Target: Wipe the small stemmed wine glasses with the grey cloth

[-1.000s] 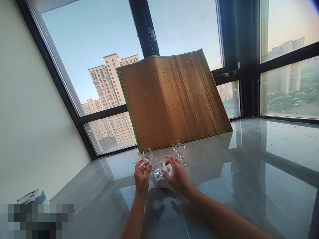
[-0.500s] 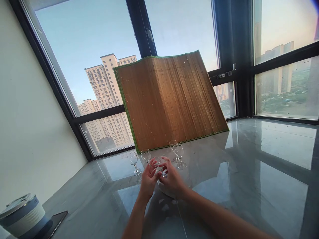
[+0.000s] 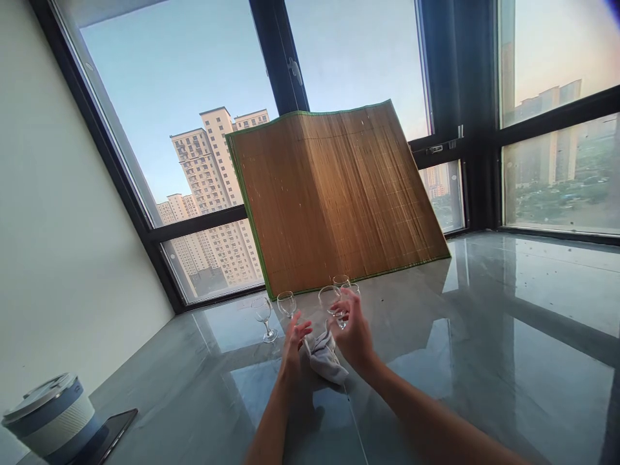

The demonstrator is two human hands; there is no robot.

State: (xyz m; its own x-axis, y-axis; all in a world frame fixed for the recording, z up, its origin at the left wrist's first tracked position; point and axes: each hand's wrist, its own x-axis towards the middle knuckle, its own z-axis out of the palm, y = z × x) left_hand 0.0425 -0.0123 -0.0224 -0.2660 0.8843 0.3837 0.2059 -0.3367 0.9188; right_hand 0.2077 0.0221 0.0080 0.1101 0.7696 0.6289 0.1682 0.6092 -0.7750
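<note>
My right hand [image 3: 354, 332] is closed around a small clear stemmed glass [image 3: 329, 298], whose bowl shows upright to the left of the fingers; the fingers hide much of its stem. My left hand [image 3: 293, 342] is apart from that glass, fingers spread and holding nothing. Between my wrists a crumpled pale grey cloth [image 3: 325, 360] lies on the glossy surface. Left of my left hand stands another stemmed glass [image 3: 264, 316], with a similar glass [image 3: 287, 303] just behind it. More glasses [image 3: 341, 281] stand behind my right hand, partly hidden by it.
A brown bamboo mat [image 3: 334, 200] with green edging leans against the window at the back. At the lower left a blue and white lidded cup [image 3: 51, 413] stands beside a dark phone [image 3: 119, 429]. The grey glossy tabletop [image 3: 194, 387] meets a pale wall on the left.
The glass that was between both hands has moved right with my right hand. My left hand has let go and opened. The cloth beneath now shows more fully.
</note>
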